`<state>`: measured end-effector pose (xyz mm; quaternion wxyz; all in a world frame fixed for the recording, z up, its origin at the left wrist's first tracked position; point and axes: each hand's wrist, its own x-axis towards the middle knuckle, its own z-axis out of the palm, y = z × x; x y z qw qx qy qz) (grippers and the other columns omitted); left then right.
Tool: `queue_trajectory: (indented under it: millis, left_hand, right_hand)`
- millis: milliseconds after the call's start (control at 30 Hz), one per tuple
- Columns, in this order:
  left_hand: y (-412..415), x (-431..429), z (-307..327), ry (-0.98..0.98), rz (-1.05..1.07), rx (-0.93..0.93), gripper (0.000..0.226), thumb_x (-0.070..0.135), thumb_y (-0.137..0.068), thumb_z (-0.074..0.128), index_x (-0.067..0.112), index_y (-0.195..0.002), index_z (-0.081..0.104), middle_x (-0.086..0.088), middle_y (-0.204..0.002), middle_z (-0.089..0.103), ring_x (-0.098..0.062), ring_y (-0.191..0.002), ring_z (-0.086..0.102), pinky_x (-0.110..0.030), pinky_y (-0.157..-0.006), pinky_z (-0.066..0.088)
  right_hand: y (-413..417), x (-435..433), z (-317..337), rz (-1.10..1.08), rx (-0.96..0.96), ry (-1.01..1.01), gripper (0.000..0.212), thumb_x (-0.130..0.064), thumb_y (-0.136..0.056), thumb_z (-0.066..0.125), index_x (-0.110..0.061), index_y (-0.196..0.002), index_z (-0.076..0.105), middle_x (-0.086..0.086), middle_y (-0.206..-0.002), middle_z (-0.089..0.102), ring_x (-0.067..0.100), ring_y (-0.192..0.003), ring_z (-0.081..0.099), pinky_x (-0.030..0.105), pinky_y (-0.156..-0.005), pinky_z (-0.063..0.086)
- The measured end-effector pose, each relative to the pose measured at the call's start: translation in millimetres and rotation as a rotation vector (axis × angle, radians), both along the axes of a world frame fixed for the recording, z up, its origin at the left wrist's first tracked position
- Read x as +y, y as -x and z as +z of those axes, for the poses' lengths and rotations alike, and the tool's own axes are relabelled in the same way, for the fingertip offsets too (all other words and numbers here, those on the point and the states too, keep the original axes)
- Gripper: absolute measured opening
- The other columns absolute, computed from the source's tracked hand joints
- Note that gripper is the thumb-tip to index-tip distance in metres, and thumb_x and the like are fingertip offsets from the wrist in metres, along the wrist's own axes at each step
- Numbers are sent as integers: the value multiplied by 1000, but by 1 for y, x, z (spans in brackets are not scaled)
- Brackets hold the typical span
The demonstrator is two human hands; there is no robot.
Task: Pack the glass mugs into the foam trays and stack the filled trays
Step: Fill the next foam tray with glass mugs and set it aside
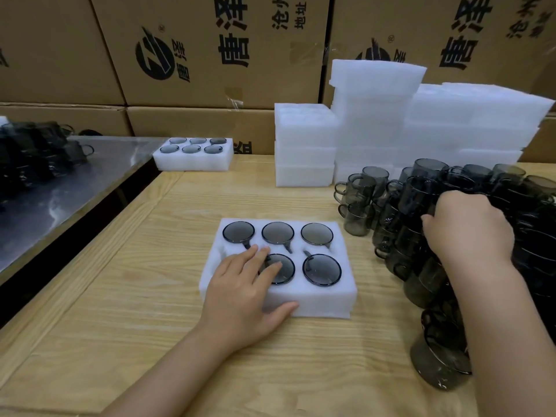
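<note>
A white foam tray (319, 299) lies in the middle of the wooden table with several smoky glass mugs (316, 234) set in its holes. My left hand (240, 296) rests on the tray's near left corner, fingers straight over the front-left hole and thumb against the front wall. What lies under the palm is hidden. My right hand (469, 233) reaches into the pile of stacked dark glass mugs (400, 245) at the right, its fingers curled round one mug (416, 195) in the pile.
A second filled tray (192, 164) sits at the table's far left. Stacks of empty foam trays (304, 145) stand at the back, before a wall of cardboard boxes (210, 55). A steel table (60, 194) with more mugs stands at the left.
</note>
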<state>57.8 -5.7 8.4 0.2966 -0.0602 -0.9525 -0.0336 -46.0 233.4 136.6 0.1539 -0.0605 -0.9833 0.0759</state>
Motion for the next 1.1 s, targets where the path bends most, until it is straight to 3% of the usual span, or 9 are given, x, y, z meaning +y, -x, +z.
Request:
queue_trajectory:
  millis: [200,300,433,567,667,767,867,1000,1100]
  left_hand:
    - [-3,4,18,-97,3,40,60,58,-84,46,9,-108,71,-4,-108,71,-23,-100,68,-51,-101,39]
    - [0,3,29,-181,-1,184,44,42,-89,47,8,-106,71,1,-101,72,-17,-89,69,-46,-103,34]
    - [3,-4,40,-238,42,196,40,35,-90,46,6,-103,71,0,-93,72,-19,-84,69,-43,-105,32]
    - [2,-15,41,-555,-39,96,45,46,-88,44,16,-113,66,14,-105,69,3,-100,59,-37,-108,32]
    - [-1,-28,37,-866,-186,-27,56,52,-79,56,28,-130,53,15,-118,64,1,-115,55,-24,-102,40]
    - [-2,-39,35,-893,-282,-88,65,47,-74,67,34,-134,46,18,-125,60,1,-119,53,-13,-98,38]
    - [-3,-43,32,-886,-310,-105,51,46,-72,71,33,-120,58,20,-119,64,-2,-118,56,-21,-100,42]
    - [-4,-40,28,-906,-171,-12,50,48,-61,72,37,-109,62,20,-109,67,-1,-109,60,-18,-95,43]
    - [-3,-35,25,-852,-51,71,48,46,-60,73,47,-105,56,20,-107,66,-6,-110,59,-25,-94,44]
  right_hand:
    - [-4,-1,7,37,10,43,23,-14,-89,60,-3,-72,51,11,-62,35,35,-68,46,35,-58,37]
    - [-19,-2,11,106,139,93,16,-21,-89,61,-5,-85,63,13,-66,43,38,-71,51,35,-59,40]
    - [-56,-27,17,383,312,231,9,-28,-83,64,-19,-82,65,10,-75,64,36,-74,58,36,-64,44]
    - [-67,-63,5,722,255,400,8,-21,-83,66,-22,-77,61,-3,-75,63,22,-70,57,33,-66,44]
    - [-66,-90,-14,925,205,461,13,-14,-83,64,-19,-76,55,-11,-72,51,6,-66,42,20,-62,33]
    - [-67,-109,-41,1067,112,503,6,-12,-85,60,-12,-81,55,-5,-80,54,11,-74,45,26,-66,39]
    - [-69,-118,-64,1095,158,537,4,-11,-83,60,-9,-85,57,-2,-84,52,16,-78,48,27,-67,39]
    - [-70,-126,-79,976,209,778,31,-27,-78,68,-13,-105,59,-4,-113,47,6,-89,50,19,-74,42]
    - [-71,-137,-78,820,66,985,64,-46,-68,75,-27,-123,47,-16,-121,39,-3,-105,46,21,-87,44]
